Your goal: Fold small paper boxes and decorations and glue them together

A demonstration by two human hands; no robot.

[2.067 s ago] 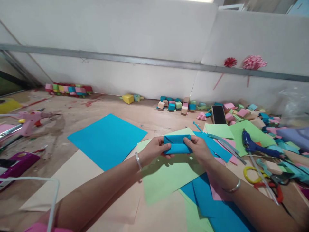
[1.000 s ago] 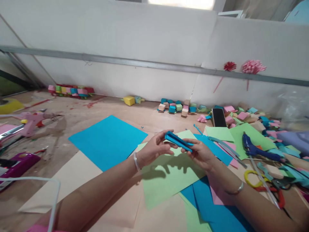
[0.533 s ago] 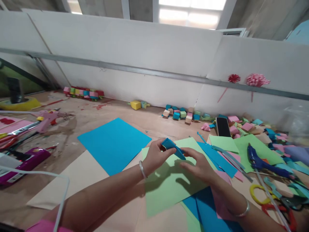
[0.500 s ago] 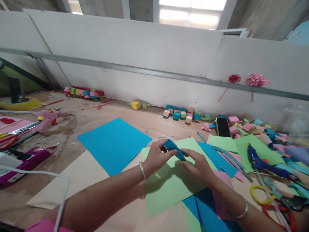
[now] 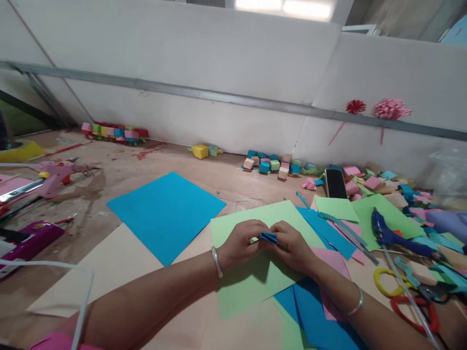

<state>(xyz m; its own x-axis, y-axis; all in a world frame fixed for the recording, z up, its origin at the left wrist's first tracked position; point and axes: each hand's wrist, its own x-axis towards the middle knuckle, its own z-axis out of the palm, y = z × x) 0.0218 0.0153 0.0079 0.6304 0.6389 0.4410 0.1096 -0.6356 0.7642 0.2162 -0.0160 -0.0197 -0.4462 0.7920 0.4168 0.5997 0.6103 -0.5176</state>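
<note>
Between my fingers is a small piece of folded blue paper point(image 5: 269, 237), its layered end facing me. My left hand point(image 5: 245, 239) grips it from the left, and my right hand point(image 5: 292, 244) presses on it from the right; both hands are closed and nearly touch. Much of the folded piece is hidden by the fingers. Beneath the hands lies a light green paper sheet point(image 5: 241, 296). To the left rests a flat blue paper sheet point(image 5: 168, 214), partly over a pale peach sheet point(image 5: 98, 272).
On the right lie a blue glue gun point(image 5: 390, 236), yellow-and-red-handled scissors point(image 5: 416, 304), a phone point(image 5: 335, 183) and many folded paper blocks. A pink glue gun point(image 5: 54, 177) and a purple tool point(image 5: 32, 243) sit left. A white wall point(image 5: 175, 58) stands behind.
Both hands have drawn together around the folded blue paper, which is turned and more covered by fingers now. The view has tilted slightly downward.
</note>
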